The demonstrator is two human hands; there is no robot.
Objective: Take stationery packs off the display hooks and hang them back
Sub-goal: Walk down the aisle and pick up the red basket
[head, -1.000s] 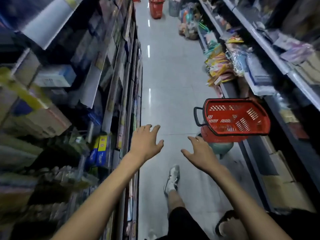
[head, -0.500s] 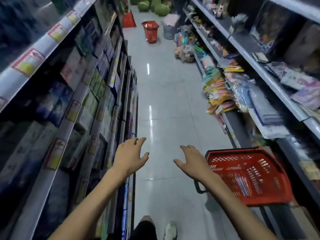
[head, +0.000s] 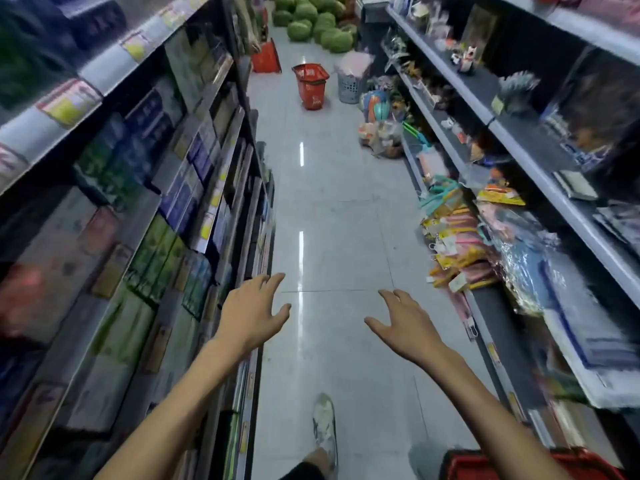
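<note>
Left hand (head: 250,311) spread | right hand (head: 406,328) spread | hanging packs (head: 455,237) ahead-right, apart

Two hands are in view: the left hand (head: 249,313) and the right hand (head: 405,327). One shoe (head: 324,427) shows on the floor (head: 339,237). Two runs of shelves line the aisle, the left shelving (head: 31,133) and the right shelving (head: 554,188). Two red baskets can be counted: the far basket (head: 310,84) and the near basket (head: 519,467). One grey mesh bin (head: 349,83) stands near the far basket. The green round fruits (head: 311,22) and the hanging packs (head: 453,233) are too blurred to count.
</note>
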